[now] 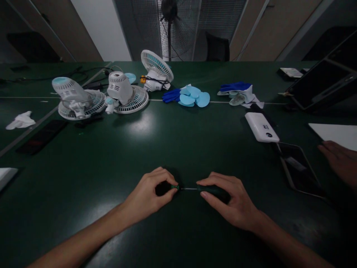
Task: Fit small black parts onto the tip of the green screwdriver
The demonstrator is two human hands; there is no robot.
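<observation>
Left hand (149,190): pinching a small green piece (176,187) between thumb and forefinger tips; narrow at the tips, with a rounded gap behind. Exact form too small to tell.

Right hand (237,201): wrapped around the handle of a dark green, round-handled screwdriver (215,191) with a thin metal shaft (189,188); thumb on the near side, forefinger along the far side.

Screwdriver and piece: at the near middle of the glossy, dark green tabletop (181,149), handle right, shaft pointing left towards the pinched piece. Touching or just short of it: cannot tell.

Step in hand: apparently lining up shaft and piece, with one in each hand.

Next move: seems to call for a firm left pinch and a right grip on the same straight line, without sideways tilt.

Far left: white plastic fans with round grilles (134,100).

Far middle: light blue, rounded plastic fan blades (195,97), beside a blue-and-white fabric glove (171,96).

Right: dark-screened, flat phone (299,167), near another person's hand (341,162).
</observation>
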